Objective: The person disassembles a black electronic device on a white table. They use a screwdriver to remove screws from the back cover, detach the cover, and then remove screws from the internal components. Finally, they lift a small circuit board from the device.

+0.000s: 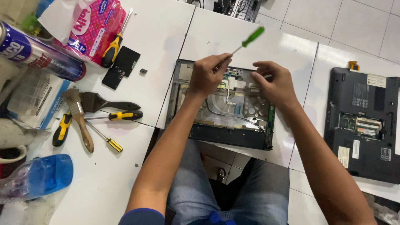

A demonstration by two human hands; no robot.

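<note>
- Hands work over an opened laptop chassis (pixel 221 121), whose near edge overhangs the white table (pixel 216 37) above the person's lap.
- Left hand (pixel 208 75) is clenched around a green-handled screwdriver (pixel 250 39), handle pointing far-right.
- Right hand (pixel 277 83) rests curled on the chassis's far-right part, fingers loose, grasping nothing visible.
- Bare tabletop lies beyond the chassis's far edge.
- Second laptop base (pixel 362 125) sits well apart, right.

A green-handled screwdriver (pixel 249 39) tilts up to the right, tip down over an opened laptop base (pixel 221 106), which lies flat on the white worktop (pixel 266 46) with its wiring exposed.
</note>
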